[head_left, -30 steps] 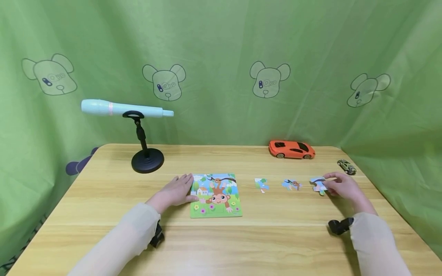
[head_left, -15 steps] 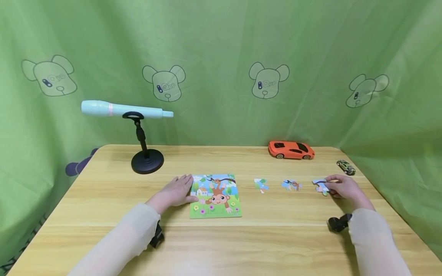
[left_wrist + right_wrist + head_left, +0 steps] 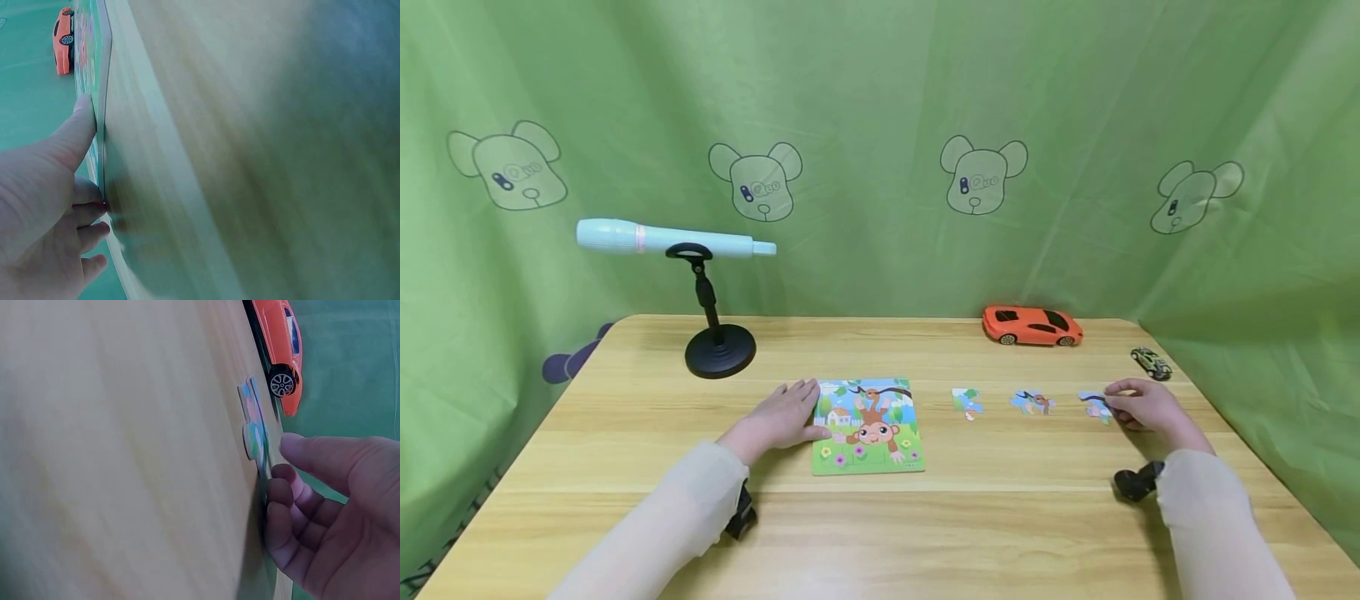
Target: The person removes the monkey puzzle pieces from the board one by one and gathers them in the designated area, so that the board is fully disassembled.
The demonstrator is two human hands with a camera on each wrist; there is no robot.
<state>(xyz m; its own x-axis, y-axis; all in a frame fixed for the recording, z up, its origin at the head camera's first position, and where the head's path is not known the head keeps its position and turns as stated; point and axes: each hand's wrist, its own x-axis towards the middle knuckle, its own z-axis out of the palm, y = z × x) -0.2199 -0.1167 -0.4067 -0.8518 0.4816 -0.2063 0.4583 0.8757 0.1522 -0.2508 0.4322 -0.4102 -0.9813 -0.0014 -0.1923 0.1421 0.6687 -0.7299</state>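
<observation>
A square monkey picture puzzle (image 3: 868,450) lies on the table at centre. My left hand (image 3: 781,414) rests along its left edge, fingers extended and thumb (image 3: 78,122) over the border. On the right lies a loose puzzle piece (image 3: 1093,406) with a branch on it, flat on the wood. My right hand (image 3: 1150,411) is right at its right side, fingers loosely bent. In the right wrist view, the thumb (image 3: 297,449) stands slightly apart from the fingers, beside the piece's edge. Two more pieces, a left one (image 3: 967,402) and a middle one (image 3: 1033,402), lie in a row with it.
An orange toy car (image 3: 1033,326) stands at the back edge, and a small camouflage toy car (image 3: 1152,364) at the back right. A light-blue microphone (image 3: 700,242) sits on a black stand (image 3: 720,350) at back left. A green curtain (image 3: 865,267) hangs behind the table (image 3: 925,542).
My right hand has turned the branch piece a little, shifted it slightly right and laid it flat, and the fingers have loosened from it. My left hand has stayed still on the puzzle.
</observation>
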